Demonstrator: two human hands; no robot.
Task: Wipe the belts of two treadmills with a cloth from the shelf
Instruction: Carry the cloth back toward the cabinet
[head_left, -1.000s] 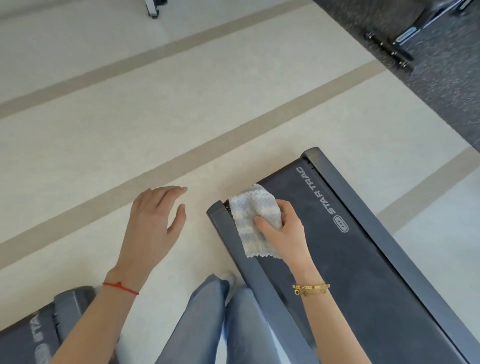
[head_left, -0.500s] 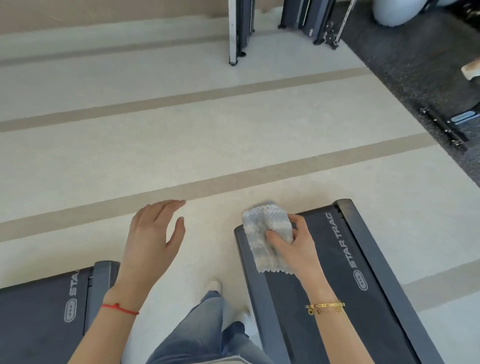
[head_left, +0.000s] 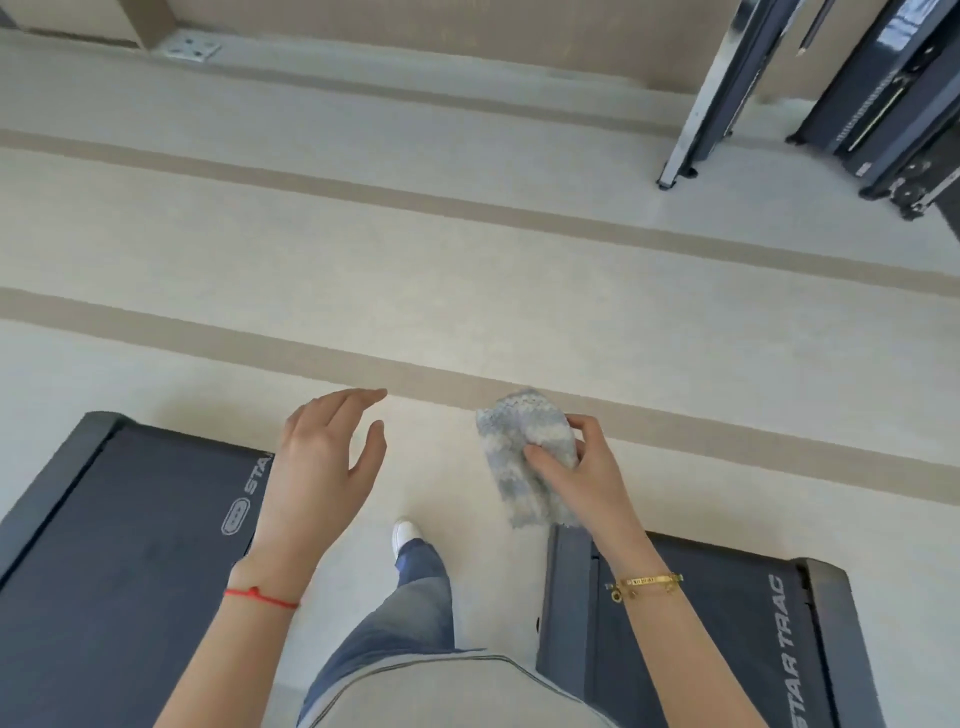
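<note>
Cloth (head_left: 527, 457): crumpled grey-white rag, pinched between thumb and curled fingers of the right hand (head_left: 576, 467); its loose lower corner hangs below the fingers, just above the end edge of the right treadmill (head_left: 727, 623).
Right treadmill edge: the dark end rail lies directly under the right wrist; the belt runs back from the fingers toward the person, with "STAR TRAC" lettering along its outer side.
Left treadmill (head_left: 130, 545): its end edge sits level with the left hand's knuckles; the belt spreads out to the outer side of the left wrist.
Open room: a strip of pale floor (head_left: 467, 286) lies between the 2 treadmills, under both palms; ahead of the fingertips the floor is bare, crossed by 2 tan stripes.
Far edge: beyond the stripes, well ahead of the right fingers, stand dark machine frames (head_left: 857, 93) by the wall.
Left hand (head_left: 322, 467): palm down, fingers straight and slightly apart, thumb spread toward the cloth, holding nothing; a red string circles the wrist.
Right hand pose: back of the hand up, wrist bent, a gold bracelet on the forearm.
Body: 1 leg in blue jeans and a white shoe (head_left: 405, 535) stand on the floor between the treadmills.
</note>
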